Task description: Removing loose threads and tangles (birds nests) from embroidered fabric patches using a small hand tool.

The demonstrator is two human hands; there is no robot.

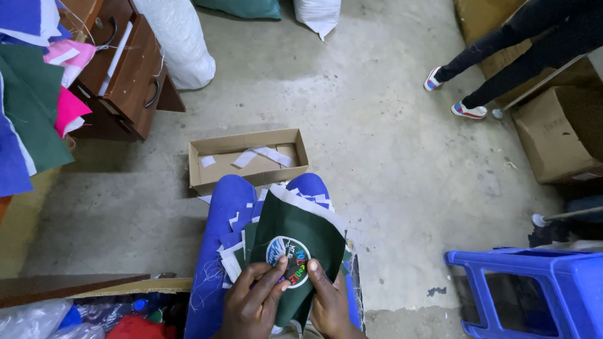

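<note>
Green cloth piece (295,229): lies on the person's lap over a stack of blue and white cut pieces (233,251); looks light, limp, likely to slide off the stack.
Round patch (289,260): stiffer; best pinched at its rim.
Left hand (254,301): thumb and fingers pinching the patch's lower left edge.
Right hand (328,302): thumb pressing the patch's right edge, fingers under the cloth.
Room: open cardboard box (249,160) just ahead; bare concrete floor (377,125) beyond; blue stool (534,292) at right.
</note>
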